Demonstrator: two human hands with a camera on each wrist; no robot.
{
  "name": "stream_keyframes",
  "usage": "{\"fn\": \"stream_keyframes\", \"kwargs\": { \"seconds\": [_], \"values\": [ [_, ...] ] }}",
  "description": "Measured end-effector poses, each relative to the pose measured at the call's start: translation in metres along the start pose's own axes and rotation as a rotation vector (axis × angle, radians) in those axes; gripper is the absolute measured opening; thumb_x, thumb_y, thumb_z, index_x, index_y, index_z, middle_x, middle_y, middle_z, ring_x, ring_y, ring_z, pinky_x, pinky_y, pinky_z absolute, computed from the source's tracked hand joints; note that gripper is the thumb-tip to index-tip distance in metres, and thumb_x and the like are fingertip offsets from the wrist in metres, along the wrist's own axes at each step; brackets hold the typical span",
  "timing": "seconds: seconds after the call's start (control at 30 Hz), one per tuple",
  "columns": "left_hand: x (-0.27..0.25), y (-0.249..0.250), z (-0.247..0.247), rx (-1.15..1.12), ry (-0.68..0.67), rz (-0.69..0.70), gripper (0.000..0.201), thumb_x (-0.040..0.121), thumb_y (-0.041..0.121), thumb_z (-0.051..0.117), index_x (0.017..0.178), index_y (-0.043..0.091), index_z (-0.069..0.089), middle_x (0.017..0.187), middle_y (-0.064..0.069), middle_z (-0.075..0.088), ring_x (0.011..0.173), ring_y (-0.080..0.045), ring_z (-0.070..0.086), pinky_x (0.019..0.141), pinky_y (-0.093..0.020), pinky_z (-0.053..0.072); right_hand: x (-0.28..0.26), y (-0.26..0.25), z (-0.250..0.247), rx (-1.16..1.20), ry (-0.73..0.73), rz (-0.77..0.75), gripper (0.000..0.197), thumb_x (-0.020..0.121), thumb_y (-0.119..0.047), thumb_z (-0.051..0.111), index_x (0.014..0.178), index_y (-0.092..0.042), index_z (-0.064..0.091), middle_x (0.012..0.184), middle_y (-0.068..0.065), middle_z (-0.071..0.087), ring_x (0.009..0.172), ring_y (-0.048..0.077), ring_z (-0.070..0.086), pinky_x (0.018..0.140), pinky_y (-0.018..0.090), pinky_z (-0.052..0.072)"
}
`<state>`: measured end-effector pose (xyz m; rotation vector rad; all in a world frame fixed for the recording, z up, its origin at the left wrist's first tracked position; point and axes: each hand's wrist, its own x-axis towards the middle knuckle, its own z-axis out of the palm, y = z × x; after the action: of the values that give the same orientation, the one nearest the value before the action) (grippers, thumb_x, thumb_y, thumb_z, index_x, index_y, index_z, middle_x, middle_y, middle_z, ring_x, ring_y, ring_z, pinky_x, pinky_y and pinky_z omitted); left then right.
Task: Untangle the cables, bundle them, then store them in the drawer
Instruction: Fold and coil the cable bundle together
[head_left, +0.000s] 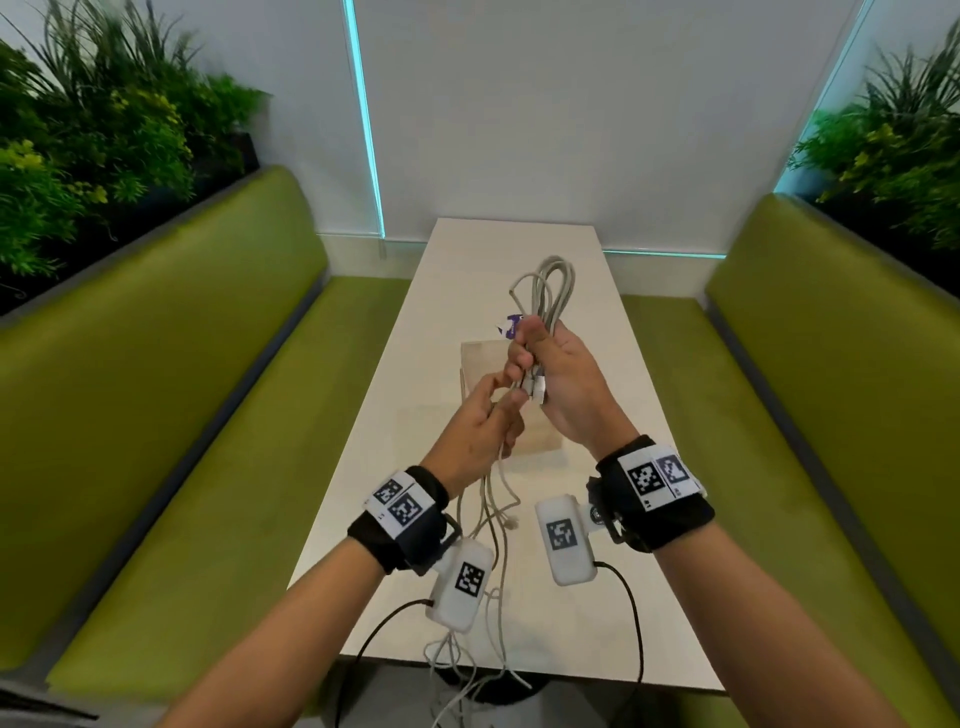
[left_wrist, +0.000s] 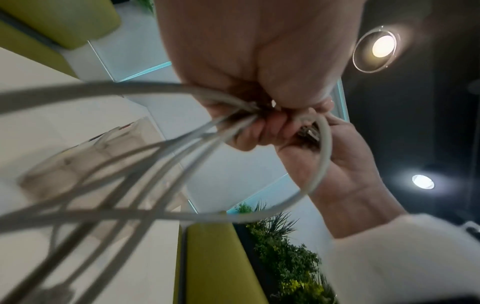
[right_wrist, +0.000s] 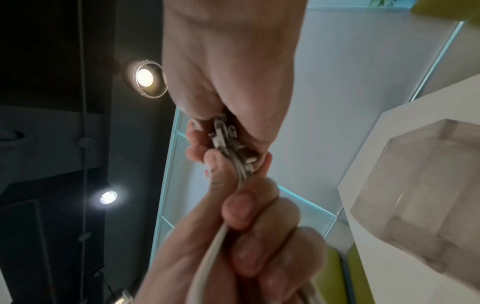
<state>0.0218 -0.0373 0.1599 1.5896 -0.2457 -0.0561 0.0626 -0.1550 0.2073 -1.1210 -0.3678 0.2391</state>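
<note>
My right hand (head_left: 527, 353) grips a coil of grey cables (head_left: 551, 291) above the table, its loops standing up past the fingers. White connectors (right_wrist: 231, 144) stick out below the right palm (right_wrist: 228, 61). Just under it my left hand (head_left: 500, 402) pinches a cable strand (right_wrist: 207, 257) that leads into the coil. Loose cable ends (head_left: 491, 525) hang from the left hand (left_wrist: 246, 51) onto the table and over its front edge. A translucent drawer box (head_left: 483, 374) sits on the table behind the hands, also in the wrist views (left_wrist: 85, 154) (right_wrist: 415, 195).
A narrow white table (head_left: 597, 322) runs between two green benches (head_left: 182, 415) (head_left: 831, 389). Planters stand behind both benches. A small purple and white object (head_left: 511, 326) lies beside the drawer box. Black camera wires (head_left: 631, 613) hang from both wrists.
</note>
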Motion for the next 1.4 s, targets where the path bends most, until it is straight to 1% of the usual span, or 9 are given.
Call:
{"fn": "stream_keyframes", "kwargs": {
  "seconds": [0.27,0.4,0.53,0.67,0.8,0.93,1.03,1.23,1.4],
  "values": [
    [-0.010,0.002,-0.003,-0.138,-0.163,-0.073,0.017,0.100,0.018,0.044,0.103,0.006,0.056,0.065,-0.008,0.054,0.079,-0.025,0.070,0.076,-0.037,0.058,0.005,-0.007,-0.002,0.057,0.076,-0.061,0.029,0.102,-0.030,0.036,0.080,-0.013,0.046,0.055,-0.007,0.039,0.048,0.008,0.038,0.057,0.026,0.045],
    [-0.009,0.000,-0.011,-0.212,-0.232,-0.137,0.015,0.096,0.016,0.049,0.090,0.008,0.059,0.057,0.002,0.051,0.054,-0.016,0.061,0.058,-0.027,0.052,0.005,-0.020,-0.011,-0.063,0.030,-0.075,0.026,0.102,-0.028,0.036,0.083,-0.013,0.047,0.054,-0.008,0.040,0.048,0.008,0.039,0.058,0.027,0.047],
    [-0.011,0.004,-0.029,-0.322,-0.238,-0.252,0.025,0.097,0.020,0.044,0.079,0.009,0.058,0.049,0.007,0.032,0.039,-0.010,0.032,0.045,-0.020,0.035,-0.001,-0.042,-0.021,-0.738,-0.256,-0.034,0.022,0.101,-0.013,0.040,0.084,-0.014,0.053,0.052,-0.011,0.046,0.049,0.006,0.046,0.068,0.032,0.054],
    [-0.008,0.012,-0.042,-0.531,-0.323,-0.351,0.069,0.094,0.056,0.021,0.087,0.000,0.060,0.051,0.004,0.031,0.040,-0.013,0.031,0.046,-0.024,0.032,-0.006,-0.062,-0.015,-1.358,-0.568,0.072,0.022,0.099,-0.022,0.045,0.081,-0.028,0.055,0.068,-0.010,0.054,0.060,0.007,0.049,0.062,0.022,0.042],
    [-0.005,0.022,-0.043,-0.393,-0.390,-0.395,0.109,0.072,0.084,0.000,0.085,0.001,0.069,0.055,-0.002,0.051,0.044,-0.015,0.042,0.049,-0.025,0.039,-0.008,-0.060,-0.002,-1.611,-0.776,0.236,0.018,0.095,-0.008,0.046,0.093,-0.017,0.061,0.073,-0.015,0.052,0.064,-0.001,0.047,0.059,0.006,0.037],
    [-0.004,0.027,-0.035,-0.003,-0.474,-0.347,0.090,0.071,0.081,0.029,0.106,0.005,0.062,0.085,-0.004,0.061,0.067,-0.015,0.061,0.064,-0.026,0.053,-0.006,-0.048,0.006,-1.755,-0.814,0.375,0.024,0.095,-0.007,0.042,0.106,-0.008,0.063,0.093,0.002,0.062,0.079,0.014,0.053,0.066,0.018,0.038],
    [-0.005,0.024,-0.030,0.108,-0.460,-0.367,0.077,0.066,0.079,0.056,0.108,0.015,0.061,0.110,-0.007,0.061,0.088,-0.021,0.067,0.072,-0.029,0.053,-0.003,-0.043,0.007,-1.778,-0.823,0.398,0.025,0.094,-0.002,0.039,0.102,-0.013,0.060,0.083,-0.011,0.055,0.085,0.015,0.051,0.063,0.015,0.035],
    [-0.013,0.024,-0.026,0.032,-0.401,-0.368,0.040,0.091,0.048,0.050,0.098,0.008,0.053,0.066,-0.005,0.063,0.044,-0.011,0.047,0.044,-0.019,0.039,-0.006,-0.041,-0.002,-1.558,-0.765,0.409,0.015,0.098,-0.018,0.035,0.109,-0.011,0.041,0.098,0.016,0.065,0.070,0.017,0.046,0.065,0.023,0.037],
    [-0.015,0.026,-0.025,0.169,-0.354,-0.285,0.033,0.100,0.034,0.041,0.088,0.006,0.056,0.043,0.008,0.045,0.034,-0.005,0.029,0.038,-0.017,0.026,-0.005,-0.036,-0.001,-1.619,-0.836,0.362,0.019,0.096,-0.017,0.044,0.107,-0.014,0.059,0.097,0.001,0.062,0.082,0.015,0.050,0.069,0.015,0.036]
  ]
}}
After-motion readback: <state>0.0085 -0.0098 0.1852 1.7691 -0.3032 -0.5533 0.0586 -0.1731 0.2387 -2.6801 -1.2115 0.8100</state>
